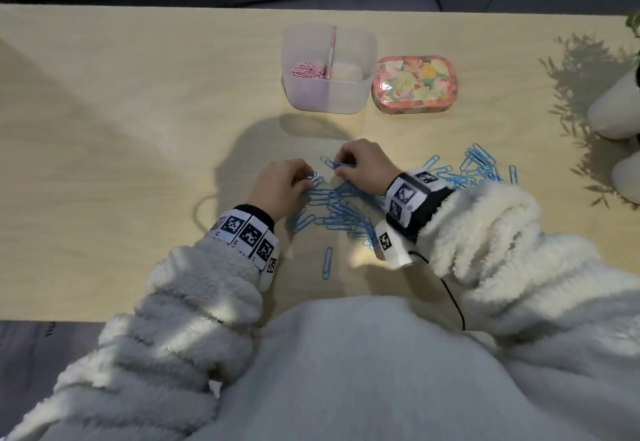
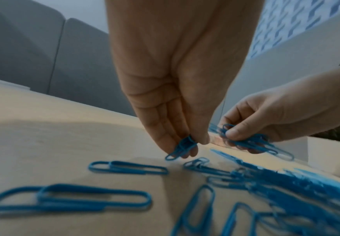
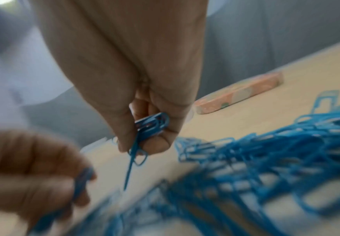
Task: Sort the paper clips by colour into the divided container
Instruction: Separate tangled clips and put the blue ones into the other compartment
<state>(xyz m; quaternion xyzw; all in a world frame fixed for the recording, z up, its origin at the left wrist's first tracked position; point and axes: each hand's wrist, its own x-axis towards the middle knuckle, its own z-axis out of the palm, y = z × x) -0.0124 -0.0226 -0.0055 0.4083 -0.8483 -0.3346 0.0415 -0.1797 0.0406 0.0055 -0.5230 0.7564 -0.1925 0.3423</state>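
A heap of blue paper clips [image 1: 341, 210] lies on the wooden table [image 1: 138, 129] in front of me, spreading to the right [image 1: 474, 167]. My left hand [image 1: 304, 179] pinches a few blue clips [image 2: 182, 147] between thumb and fingers just above the heap. My right hand [image 1: 341, 167] grips a small bunch of blue clips [image 3: 152, 124] in curled fingers; one clip sticks out of it. The clear divided container [image 1: 329, 94] stands beyond the hands. Its left compartment holds pink clips [image 1: 308, 70]; I see no clips in the right one.
A floral tin [image 1: 414, 84] sits right of the container. White plant pots [image 1: 614, 108] stand at the table's right edge. A single blue clip [image 1: 327, 262] lies near the front edge. A black cable [image 1: 450, 297] runs from my right wrist.
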